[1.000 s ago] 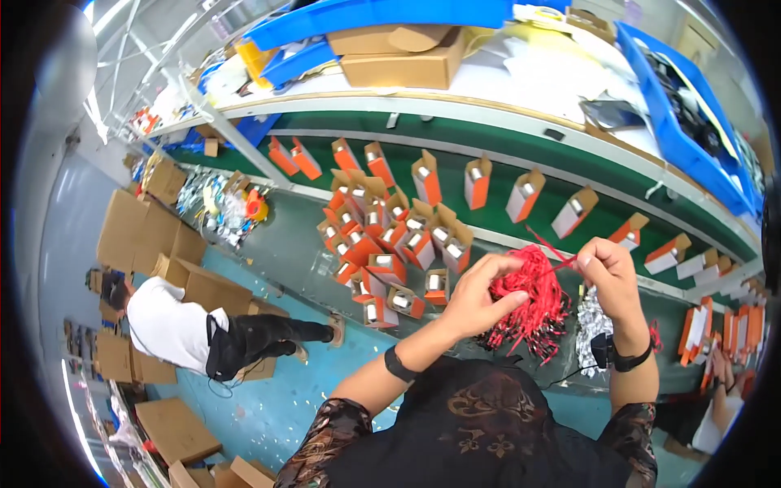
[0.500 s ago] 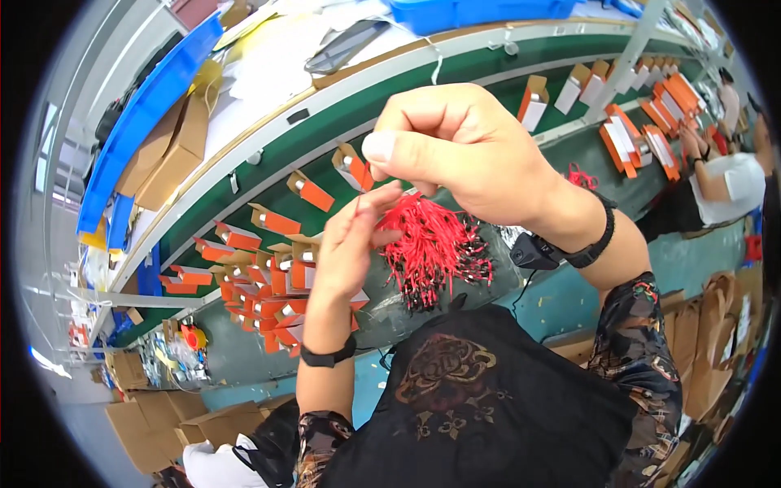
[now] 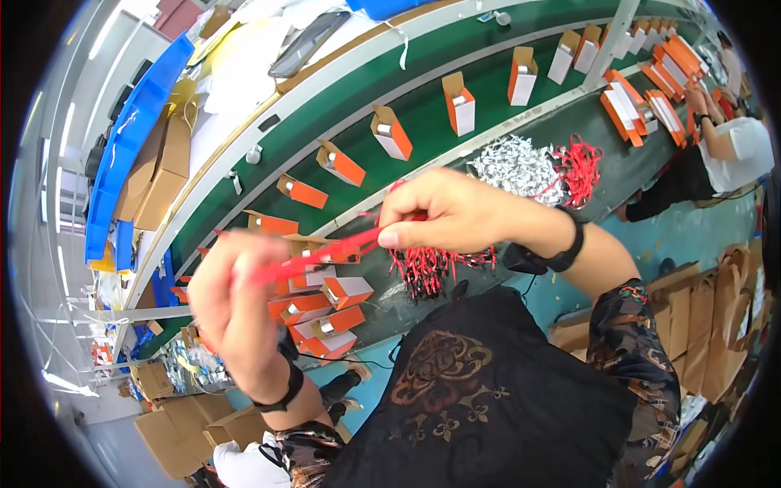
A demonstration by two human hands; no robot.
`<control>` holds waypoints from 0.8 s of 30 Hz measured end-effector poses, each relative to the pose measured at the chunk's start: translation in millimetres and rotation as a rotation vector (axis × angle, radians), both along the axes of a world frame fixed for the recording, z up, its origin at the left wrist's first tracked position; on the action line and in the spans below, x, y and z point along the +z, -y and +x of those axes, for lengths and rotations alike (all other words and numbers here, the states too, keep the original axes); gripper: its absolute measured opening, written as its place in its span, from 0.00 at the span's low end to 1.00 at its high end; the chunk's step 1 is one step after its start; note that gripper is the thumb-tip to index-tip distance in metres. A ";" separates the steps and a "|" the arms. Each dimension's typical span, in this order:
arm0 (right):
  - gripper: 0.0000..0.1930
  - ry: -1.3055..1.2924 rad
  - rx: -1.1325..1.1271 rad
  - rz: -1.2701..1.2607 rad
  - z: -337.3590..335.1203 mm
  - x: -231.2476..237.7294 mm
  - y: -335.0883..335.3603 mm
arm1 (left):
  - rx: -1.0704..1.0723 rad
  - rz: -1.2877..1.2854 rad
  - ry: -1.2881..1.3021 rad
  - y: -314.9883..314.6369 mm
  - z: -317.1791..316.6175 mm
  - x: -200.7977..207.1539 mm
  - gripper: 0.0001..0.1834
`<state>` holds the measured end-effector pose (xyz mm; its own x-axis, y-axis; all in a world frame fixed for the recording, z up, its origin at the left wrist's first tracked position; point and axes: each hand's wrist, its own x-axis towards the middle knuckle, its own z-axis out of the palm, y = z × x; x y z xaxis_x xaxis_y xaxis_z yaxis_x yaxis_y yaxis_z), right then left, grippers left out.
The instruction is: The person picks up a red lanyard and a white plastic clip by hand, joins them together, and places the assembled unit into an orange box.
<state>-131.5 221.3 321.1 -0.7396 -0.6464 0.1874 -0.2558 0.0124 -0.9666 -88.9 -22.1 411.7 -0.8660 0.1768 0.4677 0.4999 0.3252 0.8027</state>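
Green conveyor belt (image 3: pixel 423 98) runs diagonally w/ small orange-and-white boxes (image 3: pixel 391 132) spaced along it; more boxes piled on desk (image 3: pixel 618 163) edge. Left hand (image 3: pixel 236 305) and right hand (image 3: pixel 447 213) pull a red cord (image 3: pixel 325 250) taut between them, fingers of both pinched shut on it. Bundle of red cords (image 3: pixel 431 264) hangs under right hand, above desk. Silver and red tags (image 3: pixel 529 167) lie further right.

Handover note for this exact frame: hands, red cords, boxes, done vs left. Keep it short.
Left hand: pinches one end of a single red cord.
Right hand: pinches the other end and holds the red cord bundle hanging below it.
Orange-and-white boxes: piled at the bench edge; more stand open along the green belt.
Done: one cord pulled out.
Left: the bundle, plus spare cords beside a silvery heap.
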 end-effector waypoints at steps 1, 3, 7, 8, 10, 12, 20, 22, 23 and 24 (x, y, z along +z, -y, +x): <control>0.09 -0.018 -0.059 0.139 -5.2 -14.3 0.7 | 0.122 -0.220 -0.099 -9.6 -16.9 -5.4 0.08; 0.09 -0.027 -0.118 0.266 -12.4 -56.9 0.4 | 0.201 -0.445 -0.151 -20.4 -24.3 -7.6 0.03; 0.22 -0.050 -0.237 0.186 -8.6 -124.2 28.7 | 0.009 0.127 0.102 -11.9 -17.1 -30.8 0.04; 0.28 0.006 -0.237 0.116 -2.9 -127.4 42.0 | -0.041 0.355 0.225 -3.6 -21.8 -45.0 0.05; 0.32 -0.136 -0.309 0.006 2.1 -127.1 68.9 | -0.061 0.480 0.311 -6.3 -24.3 -49.7 0.07; 0.24 -0.164 -0.219 0.117 0.3 -125.3 80.2 | -0.115 0.536 0.313 -8.4 -25.9 -46.0 0.08; 0.13 0.293 0.092 -0.177 0.5 -117.7 71.6 | 0.296 0.334 0.118 35.2 -28.3 -36.6 0.07; 0.13 0.146 0.028 -0.288 4.8 -113.8 65.7 | 0.147 0.443 0.156 56.4 -29.0 -49.1 0.06; 0.13 0.142 0.044 -0.290 7.9 -107.2 60.6 | 0.164 0.497 0.193 59.6 -27.3 -54.5 0.06; 0.12 0.173 0.018 -0.242 11.2 -98.2 54.4 | 0.181 0.549 0.231 62.4 -26.2 -58.1 0.06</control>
